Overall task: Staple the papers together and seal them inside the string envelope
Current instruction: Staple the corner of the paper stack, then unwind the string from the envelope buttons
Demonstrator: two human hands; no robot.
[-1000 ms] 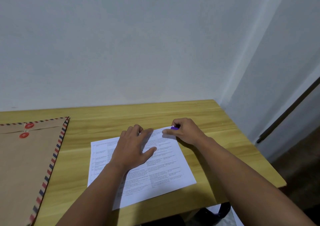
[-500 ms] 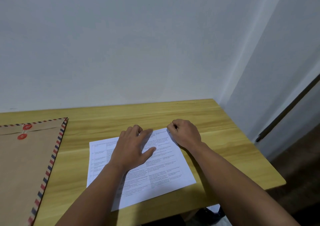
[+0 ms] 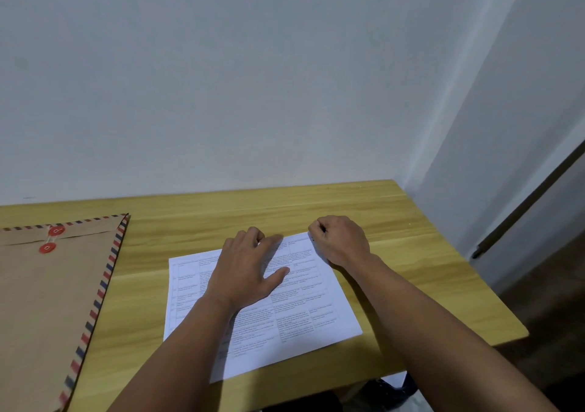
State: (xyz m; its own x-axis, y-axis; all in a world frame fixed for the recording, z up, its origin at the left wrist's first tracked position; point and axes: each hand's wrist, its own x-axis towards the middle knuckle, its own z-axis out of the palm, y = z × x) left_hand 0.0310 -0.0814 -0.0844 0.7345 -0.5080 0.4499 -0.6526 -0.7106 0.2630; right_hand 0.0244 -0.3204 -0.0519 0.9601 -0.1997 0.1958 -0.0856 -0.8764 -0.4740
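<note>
White printed papers [image 3: 296,326] lie on the wooden table [image 3: 421,288] in front of me. My left hand [image 3: 247,272] rests flat on their upper middle, fingers spread, holding nothing. My right hand [image 3: 343,240] is a closed fist pressed down on the papers' top right corner. It covers the small purple stapler, which is almost wholly hidden inside it. The brown string envelope [image 3: 47,301], with a red and blue striped border, lies flat at the table's left. Its two red string discs [image 3: 52,239] are near its top edge.
A white wall runs along the table's far edge. The table's right edge and front edge are close to the papers. Beyond the right edge there is dark floor and a dark bar leaning along the wall.
My right fist has closed down over the papers' top right corner, and the purple stapler seen a second ago is now hidden under it. The left hand has stayed flat.
</note>
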